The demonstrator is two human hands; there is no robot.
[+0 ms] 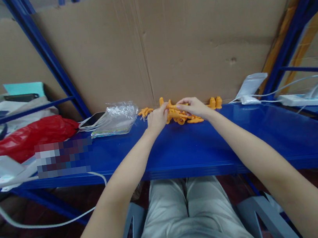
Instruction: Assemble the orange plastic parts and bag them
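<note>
An orange plastic toy [175, 112] with jointed-looking parts and round pieces lies near the back of the blue shelf, between my two hands. My left hand [157, 120] is closed on its left side, thumb and fingers pressed against it. From the right, my right hand [195, 107] pinches its upper part with bent fingers; the fingertips are partly hidden. Loose orange pieces [145, 112] lie just left of my left hand. To the right of my right wrist stand two small orange cylinder-like parts [215, 103].
Left of the pieces lie a clear plastic bag [118, 121] and a phone [94, 120] with a white cable. A red plastic bag [34, 138] sits farther left. Cardboard [183, 37] closes off the back, and a white power strip [310, 98] lies at right. Blue posts [50, 59] flank the shelf [181, 151].
</note>
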